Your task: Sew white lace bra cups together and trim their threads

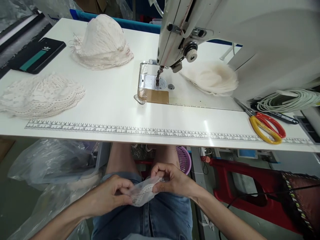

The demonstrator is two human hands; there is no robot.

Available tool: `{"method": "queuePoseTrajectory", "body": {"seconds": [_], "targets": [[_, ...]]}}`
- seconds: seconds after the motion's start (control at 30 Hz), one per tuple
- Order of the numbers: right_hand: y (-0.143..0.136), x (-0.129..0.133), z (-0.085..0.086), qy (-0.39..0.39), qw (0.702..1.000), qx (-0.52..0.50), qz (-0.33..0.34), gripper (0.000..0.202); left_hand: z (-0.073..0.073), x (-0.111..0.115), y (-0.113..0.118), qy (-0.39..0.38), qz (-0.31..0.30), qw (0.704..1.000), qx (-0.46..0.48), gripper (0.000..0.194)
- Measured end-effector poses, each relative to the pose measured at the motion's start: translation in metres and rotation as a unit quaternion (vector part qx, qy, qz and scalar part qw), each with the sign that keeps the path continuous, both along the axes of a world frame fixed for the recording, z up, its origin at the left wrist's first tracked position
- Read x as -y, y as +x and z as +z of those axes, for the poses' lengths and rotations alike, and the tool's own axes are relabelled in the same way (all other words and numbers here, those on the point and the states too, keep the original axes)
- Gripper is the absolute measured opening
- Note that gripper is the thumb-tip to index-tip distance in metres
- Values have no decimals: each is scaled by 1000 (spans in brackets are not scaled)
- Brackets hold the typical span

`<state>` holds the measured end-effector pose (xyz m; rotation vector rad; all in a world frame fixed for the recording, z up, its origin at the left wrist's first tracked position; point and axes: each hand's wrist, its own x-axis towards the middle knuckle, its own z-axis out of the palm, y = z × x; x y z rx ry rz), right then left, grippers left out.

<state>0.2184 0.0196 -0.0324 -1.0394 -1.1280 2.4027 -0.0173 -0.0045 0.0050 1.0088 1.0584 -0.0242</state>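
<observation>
Sheer white cloth with a lace strip is stretched between your two hands, just above your denim shorts. Your left hand pinches one end between thumb and fingers; your right hand is closed on the other. Your fingers cover both ends, so the cloth's full outline cannot be read.

Ahead of the grip, the table hides part of your legs. Farther ahead, the sewing machine is cut off at the top; its needle is too small to make out. Ahead and right of the grip, cream cloth lies beneath the machine's arm, its layers hard to count. Ahead and left, a lace stack is cut off at its outer side.

Just beyond your right hand, a purple basket is partly hidden by your leg and the table. Left of the grip, a clear plastic bag drapes over a bin; the contents are unclear. Well right, a red stool is partly covered.
</observation>
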Motion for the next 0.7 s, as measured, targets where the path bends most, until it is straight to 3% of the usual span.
{"method": "queuePoseTrajectory", "body": {"seconds": [0.3,0.7], "targets": [[3,0,-5,-4,1000,9,8,29,5,-4,-5,-30,0,999,43,24],[-2,1,-1,-27,998,51,18,33,10,-10,-12,-1,-30,999,33,30]]}}
